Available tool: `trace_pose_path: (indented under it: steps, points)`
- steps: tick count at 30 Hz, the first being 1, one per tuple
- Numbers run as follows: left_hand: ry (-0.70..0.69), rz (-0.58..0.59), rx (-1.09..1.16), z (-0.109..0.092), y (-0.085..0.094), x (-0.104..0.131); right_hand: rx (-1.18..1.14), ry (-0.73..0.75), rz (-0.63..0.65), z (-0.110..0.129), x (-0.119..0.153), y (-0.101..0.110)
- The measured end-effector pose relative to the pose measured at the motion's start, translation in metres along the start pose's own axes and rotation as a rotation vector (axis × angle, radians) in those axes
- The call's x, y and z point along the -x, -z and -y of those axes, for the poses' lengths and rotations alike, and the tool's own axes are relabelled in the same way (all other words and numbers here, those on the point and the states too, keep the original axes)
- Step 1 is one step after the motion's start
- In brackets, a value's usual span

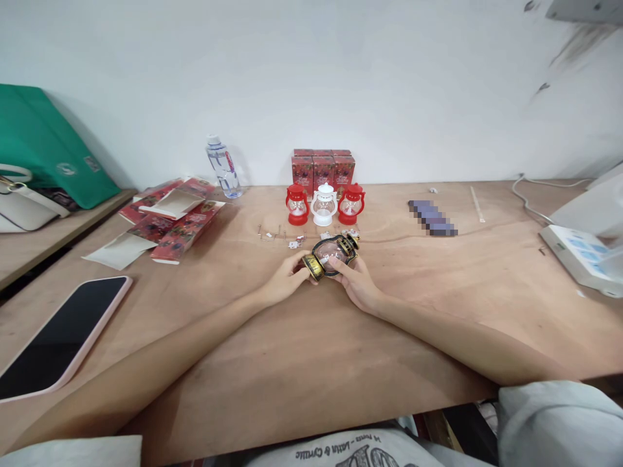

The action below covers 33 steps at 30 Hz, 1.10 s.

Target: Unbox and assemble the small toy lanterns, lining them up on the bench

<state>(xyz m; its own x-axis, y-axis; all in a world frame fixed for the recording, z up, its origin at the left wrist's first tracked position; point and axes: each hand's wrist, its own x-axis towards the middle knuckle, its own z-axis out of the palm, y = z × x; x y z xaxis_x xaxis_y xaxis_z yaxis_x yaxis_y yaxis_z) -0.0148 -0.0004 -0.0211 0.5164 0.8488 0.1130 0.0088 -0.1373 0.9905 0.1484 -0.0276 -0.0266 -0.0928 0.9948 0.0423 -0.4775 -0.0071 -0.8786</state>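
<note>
Between my two hands, a small black and gold lantern (335,251) lies tilted on its side above the table, its base to the left and its cap to the right. My left hand (287,280) grips the gold base. My right hand (359,283) holds the clear globe and frame, thumb on the globe. Just behind stand a red lantern (298,206), a white lantern (324,206) and a second red lantern (351,205), all upright in a row. Several small metal wire pieces (293,244) with white tags lie in front of them.
Red printed boxes (313,170) are stacked against the wall. Flattened red cartons (178,224) and a water bottle (224,167) are at the left, with a phone (68,334) nearer. To the right lie a pixelated dark object (432,218), a thin strip (477,204) and a white device (581,256).
</note>
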Motion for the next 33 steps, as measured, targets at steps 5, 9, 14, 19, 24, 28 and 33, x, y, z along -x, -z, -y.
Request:
trace_pose_path:
  steps: [5,9,14,19,24,28,33]
  points:
    - [-0.001,0.003,-0.001,-0.0008,0.0001,0.0005,-0.014,-0.004,-0.003,-0.0002,-0.0004,0.0004]
    - [0.013,-0.019,0.011,-0.0009,-0.0008,0.0003,-0.002,-0.003,-0.004,-0.0005,-0.0002,0.0013]
    - [0.02,-0.1,0.027,0.0015,-0.0014,-0.0013,0.017,0.006,0.054,0.0011,0.0007,-0.0004]
    - [0.014,-0.072,0.032,0.0019,-0.0003,-0.0031,0.007,0.007,0.039,0.0019,0.0007,-0.0016]
    - [0.031,-0.113,0.025,0.0021,-0.0009,-0.0045,0.0,0.005,0.049,0.0013,0.0001,-0.0011]
    - [0.039,-0.134,0.023,0.0033,-0.0014,-0.0048,-0.022,0.007,0.01,0.0012,-0.0002,-0.0014]
    - [0.042,-0.151,0.055,0.0084,0.0031,-0.0063,-0.067,0.022,-0.049,0.0009,-0.0014,-0.0011]
